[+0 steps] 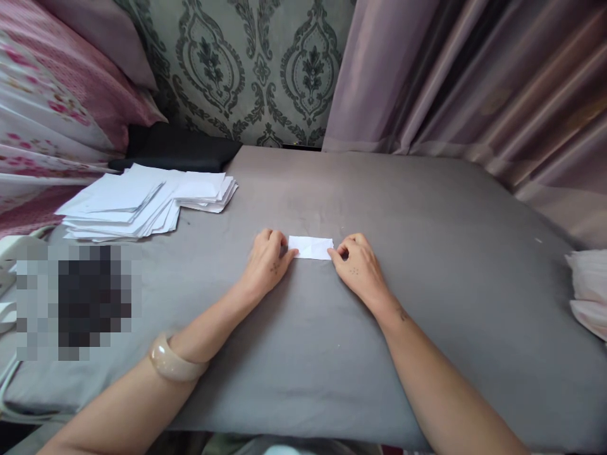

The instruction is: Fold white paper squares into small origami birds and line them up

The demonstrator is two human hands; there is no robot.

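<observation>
A small white rectangle of paper, with faint crease marks, lies on the grey cloth surface between my two hands. My left hand pinches its left end, the thumb on the lower corner and the fingers curled behind. At the opposite end my right hand grips the right edge between thumb and curled fingers. Both forearms rest low over the cloth, and a pale bangle circles the left one.
Stacked white paper sheets lie at the back left, with a smaller pile against them. Behind is a black item. Curtains hang at the right. A pixelated patch covers something dark at the left, near white cables.
</observation>
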